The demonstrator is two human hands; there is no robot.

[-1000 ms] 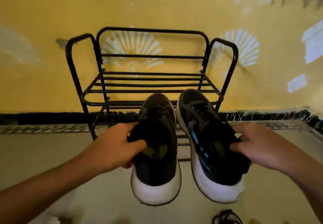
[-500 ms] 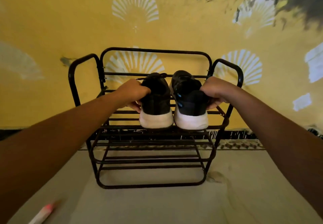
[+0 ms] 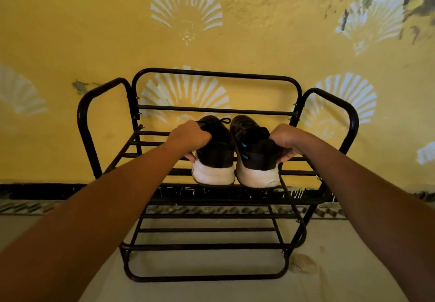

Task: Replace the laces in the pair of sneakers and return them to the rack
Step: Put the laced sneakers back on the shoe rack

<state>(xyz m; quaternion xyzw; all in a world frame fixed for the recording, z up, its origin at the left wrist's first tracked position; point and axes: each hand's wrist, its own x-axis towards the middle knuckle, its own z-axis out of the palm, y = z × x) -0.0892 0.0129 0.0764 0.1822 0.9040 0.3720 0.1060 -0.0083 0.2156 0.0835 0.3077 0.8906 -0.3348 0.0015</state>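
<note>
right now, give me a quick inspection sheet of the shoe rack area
surface: black metal tube shoe rack, top shelf carries both sneakers; pale floor below
job's things: left black white-soled sneaker and right black white-soled sneaker, side by side, heels toward camera; black lace bow on left one
clutter: pale roundish patch on floor by rack's right foot
hands: left hand grips left sneaker; right hand grips right sneaker
cables: nothing seen
surroundings: yellow wall with white fan motifs, black skirting band
</note>
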